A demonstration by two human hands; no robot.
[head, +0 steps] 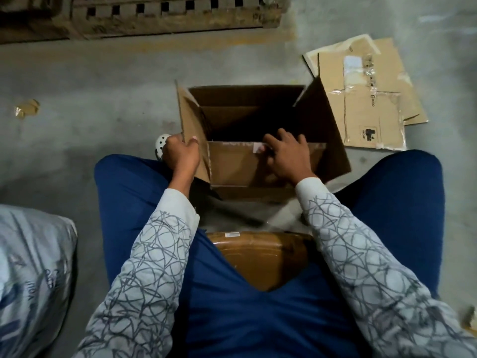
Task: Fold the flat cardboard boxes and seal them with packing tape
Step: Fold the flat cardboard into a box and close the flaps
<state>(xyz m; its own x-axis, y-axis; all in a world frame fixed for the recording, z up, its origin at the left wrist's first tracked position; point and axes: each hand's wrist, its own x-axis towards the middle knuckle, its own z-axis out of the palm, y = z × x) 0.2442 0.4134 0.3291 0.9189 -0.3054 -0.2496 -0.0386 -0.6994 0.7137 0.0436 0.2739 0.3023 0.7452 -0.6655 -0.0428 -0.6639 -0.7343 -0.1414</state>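
An opened brown cardboard box point(232, 107) stands on the concrete floor between my knees, its top flaps up and its inside dark. My left hand point(180, 153) grips the edge of the box's left flap point(191, 125). My right hand point(286, 156) rests on the near flap point(232, 164) with fingers spread over its top edge, beside a pale strip of old tape. The right flap point(325, 130) leans outward. A roll of clear packing tape point(281, 218) lies blurred on the floor just under my right wrist.
Flattened cardboard boxes point(369, 99) lie on the floor to the right of the box. A wooden pallet point(165, 16) runs along the top. A grey printed sack point(33, 267) sits at my left. I sit on a brown seat point(260, 257). Small cardboard scrap point(27, 108) at far left.
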